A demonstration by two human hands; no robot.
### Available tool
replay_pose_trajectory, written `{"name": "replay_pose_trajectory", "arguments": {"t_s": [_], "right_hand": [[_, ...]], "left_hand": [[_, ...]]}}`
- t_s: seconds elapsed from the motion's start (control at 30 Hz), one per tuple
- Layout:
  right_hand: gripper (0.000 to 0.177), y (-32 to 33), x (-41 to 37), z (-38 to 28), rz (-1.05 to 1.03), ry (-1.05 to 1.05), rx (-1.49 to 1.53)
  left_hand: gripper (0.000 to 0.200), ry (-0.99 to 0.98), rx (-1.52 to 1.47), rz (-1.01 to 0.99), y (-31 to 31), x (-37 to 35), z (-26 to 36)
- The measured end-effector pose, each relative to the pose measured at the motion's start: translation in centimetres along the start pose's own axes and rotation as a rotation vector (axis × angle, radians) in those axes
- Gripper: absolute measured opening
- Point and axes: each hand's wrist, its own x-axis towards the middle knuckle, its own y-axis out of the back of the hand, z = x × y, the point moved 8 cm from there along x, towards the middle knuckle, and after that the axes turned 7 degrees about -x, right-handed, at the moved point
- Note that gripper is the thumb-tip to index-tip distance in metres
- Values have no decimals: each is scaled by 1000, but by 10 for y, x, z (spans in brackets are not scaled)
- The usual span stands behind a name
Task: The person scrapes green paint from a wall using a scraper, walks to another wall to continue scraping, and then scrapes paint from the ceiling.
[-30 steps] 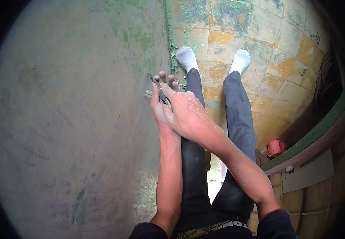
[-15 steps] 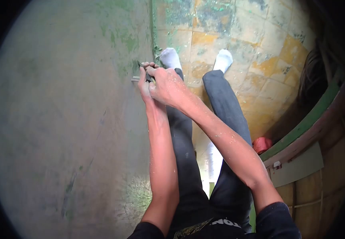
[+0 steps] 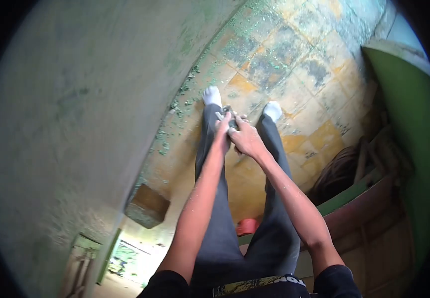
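My left hand (image 3: 222, 128) and my right hand (image 3: 247, 139) are together in front of my shins, apart from the wall. Between them is a small dark grey tool (image 3: 228, 110), too small and partly hidden to name its kind. My left hand is closed around it with a pale edge showing at the fingers. My right hand is closed against its near side, thumb and fingers bent towards the left hand. Pale dust and specks cover both hands and forearms.
A worn wall (image 3: 95, 99) with green paint patches rises on the left. Green flakes (image 3: 175, 107) lie along its foot on the tiled floor (image 3: 294, 89). A brown block (image 3: 148, 206), a red object (image 3: 247, 226) and a green curved panel (image 3: 409, 99) are nearby.
My hands have come away from the wall, still together on the tool. The view has turned, bringing the block and a bright doorway into sight.
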Motion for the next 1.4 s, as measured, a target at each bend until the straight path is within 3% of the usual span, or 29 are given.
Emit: {"name": "replay_pose_trajectory", "arguments": {"t_s": [0.17, 0.33, 0.4, 0.47, 0.57, 0.63, 0.67, 0.73, 0.77, 0.8, 0.87, 0.93, 0.97, 1.07, 1.17, 1.27, 1.33, 1.4], "right_hand": [[56, 26, -18, 46, 88, -47, 40], [56, -7, -13, 34, 35, 37, 70], [58, -27, 8, 22, 27, 182, 22], [57, -47, 47, 20, 46, 250, -167], [57, -80, 71, -24, -13, 366, -174], [51, -99, 80, -49, -102, 428, -23], [35, -102, 89, -60, -64, 487, 11], [19, -109, 94, -78, -84, 448, -3], [22, -110, 98, -82, -105, 405, 49], [22, -110, 100, -87, -110, 430, 33], [23, -110, 103, -93, -100, 432, 28], [22, -107, 117, -96, -33, 500, -112], [23, -105, 122, -98, 35, 566, -232], [24, -101, 139, -79, -63, 488, -219], [16, -109, 142, -92, -91, 395, -38], [13, -110, 155, -94, -63, 375, -91], [13, -111, 172, -86, -60, 389, -129], [14, -108, 177, -85, -23, 412, -202]], "left_hand": [[28, 81, -116, -36, -4, 20, -90], [27, -185, -326, -22, -11, -3, -33], [29, -329, -300, -126, -2, -15, 4], [32, -343, -224, -184, 24, 8, 23], [35, -484, -224, -256, 50, 21, 76], [32, -483, -248, -235, 58, 35, 104], [32, -459, -189, -220, 65, 41, 113], [31, -561, -205, -106, 62, 34, 140], [26, -602, -256, -92, 59, 27, 149], [20, -573, -262, -45, 59, 25, 150], [19, -633, -311, -200, 54, 34, 162], [13, -660, -364, -200, 53, 47, 169], [8, -680, -399, -193, 55, 52, 172], [4, -675, -370, -60, 66, 69, 160], [8, -652, -407, -121, 70, 76, 172], [13, -620, -400, -163, 73, 94, 172], [13, -602, -378, -309, 77, 116, 171], [12, -635, -387, -230, 75, 109, 166]]}}
